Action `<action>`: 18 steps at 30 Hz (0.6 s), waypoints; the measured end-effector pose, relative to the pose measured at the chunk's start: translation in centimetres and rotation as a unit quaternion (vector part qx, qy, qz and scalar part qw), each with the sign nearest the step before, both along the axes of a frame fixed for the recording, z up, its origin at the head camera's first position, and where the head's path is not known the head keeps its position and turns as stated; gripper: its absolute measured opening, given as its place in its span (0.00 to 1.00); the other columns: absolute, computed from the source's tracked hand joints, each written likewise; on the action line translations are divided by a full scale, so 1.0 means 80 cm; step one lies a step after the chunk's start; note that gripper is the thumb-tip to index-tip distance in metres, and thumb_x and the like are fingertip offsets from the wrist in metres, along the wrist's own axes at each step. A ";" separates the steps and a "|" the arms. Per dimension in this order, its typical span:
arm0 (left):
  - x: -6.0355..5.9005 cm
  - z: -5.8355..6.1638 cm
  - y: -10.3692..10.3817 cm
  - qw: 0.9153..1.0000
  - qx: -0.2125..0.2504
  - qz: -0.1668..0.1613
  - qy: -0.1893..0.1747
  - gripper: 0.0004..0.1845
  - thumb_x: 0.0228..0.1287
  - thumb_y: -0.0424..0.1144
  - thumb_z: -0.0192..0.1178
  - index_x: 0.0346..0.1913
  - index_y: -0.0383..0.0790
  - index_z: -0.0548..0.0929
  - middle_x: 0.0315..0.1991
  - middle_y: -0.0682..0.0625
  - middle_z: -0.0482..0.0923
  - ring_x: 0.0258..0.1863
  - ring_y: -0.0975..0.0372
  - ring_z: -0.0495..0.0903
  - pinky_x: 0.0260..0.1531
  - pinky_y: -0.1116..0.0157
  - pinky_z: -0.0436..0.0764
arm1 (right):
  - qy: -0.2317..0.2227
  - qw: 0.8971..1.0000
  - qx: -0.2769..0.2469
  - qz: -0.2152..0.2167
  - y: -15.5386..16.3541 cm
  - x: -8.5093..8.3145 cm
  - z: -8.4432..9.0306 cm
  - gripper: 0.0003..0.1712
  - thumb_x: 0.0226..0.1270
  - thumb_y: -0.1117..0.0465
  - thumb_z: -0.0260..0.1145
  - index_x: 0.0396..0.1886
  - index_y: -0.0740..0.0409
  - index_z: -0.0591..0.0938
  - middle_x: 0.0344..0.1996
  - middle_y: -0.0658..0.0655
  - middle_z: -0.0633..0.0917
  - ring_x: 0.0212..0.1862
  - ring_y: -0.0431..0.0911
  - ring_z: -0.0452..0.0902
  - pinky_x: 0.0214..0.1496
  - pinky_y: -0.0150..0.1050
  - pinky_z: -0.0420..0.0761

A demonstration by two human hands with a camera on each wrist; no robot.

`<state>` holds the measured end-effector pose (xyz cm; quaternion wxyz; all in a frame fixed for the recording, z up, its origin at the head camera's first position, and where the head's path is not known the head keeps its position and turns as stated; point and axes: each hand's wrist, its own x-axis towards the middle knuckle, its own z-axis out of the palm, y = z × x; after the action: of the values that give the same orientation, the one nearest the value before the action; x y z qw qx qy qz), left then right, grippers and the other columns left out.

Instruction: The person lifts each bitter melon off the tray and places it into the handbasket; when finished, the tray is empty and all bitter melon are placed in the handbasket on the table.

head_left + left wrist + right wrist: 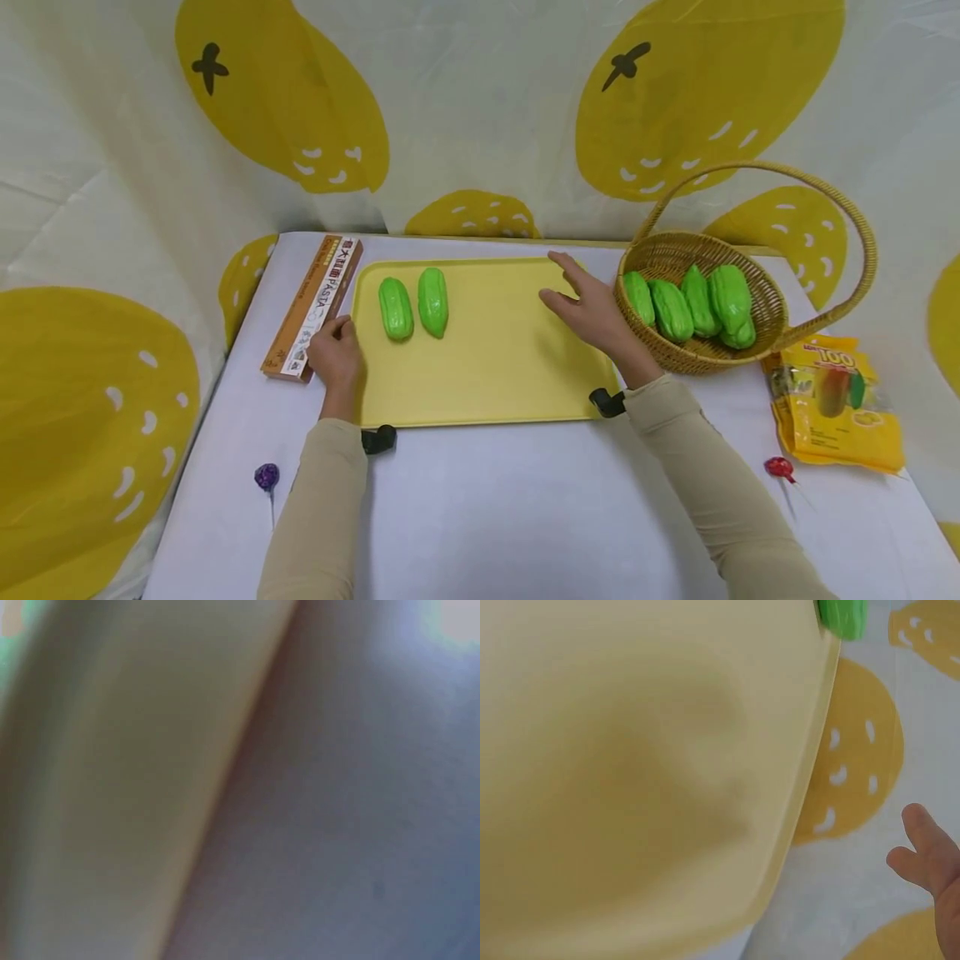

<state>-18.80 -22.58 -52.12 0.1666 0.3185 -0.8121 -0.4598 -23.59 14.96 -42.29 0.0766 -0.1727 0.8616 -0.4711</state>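
I count two green gourds [414, 306] on the tray [487, 367], four [693, 304] in the basket [757, 333], two lollipops [266, 477], one pasta box [313, 307], one snack bag [836, 400].

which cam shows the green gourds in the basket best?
Head view: four green gourds lie side by side in the wicker basket, beside the right hand. Left wrist view shows none of them. Right wrist view shows only a green sliver at the tray's edge.

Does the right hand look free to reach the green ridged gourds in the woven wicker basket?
Probably yes: the right hand hovers open beside the woven wicker basket, whose top is open; only its arched handle curves above the green ridged gourds.
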 end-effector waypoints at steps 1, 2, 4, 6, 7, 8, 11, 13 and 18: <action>0.000 0.000 -0.001 1.000 0.002 0.001 -0.001 0.16 0.76 0.37 0.55 0.58 0.35 0.85 0.55 0.35 0.85 0.52 0.45 0.83 0.56 0.49 0.81 | -0.005 1.000 0.000 0.005 -0.007 -0.002 -0.001 0.39 0.78 0.51 0.61 0.82 0.47 0.58 0.83 0.57 0.54 0.81 0.63 0.53 0.74 0.59 0.70; 0.000 0.001 -0.001 1.000 0.004 0.000 -0.002 0.16 0.76 0.37 0.55 0.58 0.35 0.85 0.55 0.36 0.85 0.52 0.45 0.83 0.56 0.49 0.82 | -0.009 1.000 0.003 0.010 -0.015 -0.004 -0.003 0.39 0.78 0.50 0.61 0.82 0.47 0.58 0.83 0.56 0.55 0.81 0.64 0.53 0.75 0.60 0.69; 0.000 0.002 -0.001 1.000 0.006 -0.001 -0.002 0.16 0.76 0.37 0.55 0.58 0.35 0.85 0.55 0.36 0.85 0.52 0.45 0.83 0.56 0.49 0.82 | -0.014 1.000 0.005 0.020 -0.028 -0.007 -0.007 0.39 0.78 0.50 0.61 0.82 0.46 0.58 0.82 0.56 0.56 0.80 0.64 0.54 0.76 0.61 0.67; 0.000 0.003 -0.001 1.000 0.008 0.000 0.001 0.16 0.76 0.37 0.55 0.58 0.35 0.85 0.55 0.35 0.85 0.52 0.45 0.83 0.56 0.49 0.82 | -0.024 0.999 0.003 0.029 -0.041 -0.010 -0.012 0.39 0.77 0.49 0.61 0.82 0.46 0.57 0.82 0.56 0.56 0.80 0.65 0.54 0.77 0.62 0.65; 0.000 0.003 -0.001 1.000 0.008 0.000 0.002 0.16 0.76 0.37 0.55 0.58 0.35 0.85 0.55 0.36 0.85 0.53 0.45 0.83 0.57 0.49 0.82 | -0.029 0.999 0.001 0.034 -0.047 -0.011 -0.014 0.39 0.77 0.49 0.61 0.82 0.46 0.57 0.83 0.56 0.55 0.80 0.66 0.54 0.77 0.62 0.64; 0.000 0.003 -0.001 1.000 0.007 0.001 0.003 0.16 0.76 0.37 0.56 0.58 0.35 0.86 0.55 0.36 0.85 0.53 0.45 0.83 0.57 0.49 0.82 | -0.033 0.999 -0.001 0.038 -0.053 -0.012 -0.017 0.40 0.77 0.49 0.61 0.82 0.46 0.57 0.83 0.55 0.55 0.80 0.66 0.54 0.78 0.62 0.63; 0.000 0.004 -0.001 1.000 0.008 0.002 0.001 0.16 0.76 0.37 0.55 0.58 0.36 0.85 0.55 0.36 0.85 0.53 0.45 0.83 0.57 0.49 0.82 | -0.053 0.998 -0.012 0.044 -0.072 -0.015 -0.023 0.40 0.76 0.48 0.62 0.82 0.45 0.57 0.83 0.55 0.55 0.80 0.66 0.55 0.78 0.61 0.64; 0.000 0.003 -0.001 1.000 0.010 0.001 -0.003 0.16 0.76 0.37 0.55 0.58 0.36 0.85 0.55 0.36 0.85 0.53 0.45 0.83 0.57 0.50 0.82 | -0.067 0.996 -0.018 0.047 -0.084 -0.017 -0.029 0.41 0.76 0.47 0.63 0.82 0.44 0.57 0.83 0.54 0.55 0.79 0.66 0.55 0.78 0.59 0.65; -0.001 0.002 -0.002 1.000 -0.002 -0.002 0.006 0.15 0.76 0.37 0.56 0.57 0.36 0.86 0.55 0.37 0.86 0.55 0.44 0.83 0.59 0.49 0.81 | -0.105 0.992 -0.025 0.058 -0.112 -0.021 -0.041 0.42 0.76 0.47 0.63 0.82 0.44 0.56 0.83 0.55 0.55 0.80 0.65 0.55 0.77 0.58 0.66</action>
<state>-18.87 -22.74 -51.99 0.1709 0.3142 -0.8125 -0.4604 -25.24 6.00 -45.60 0.1893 -0.1740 0.8252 -0.5030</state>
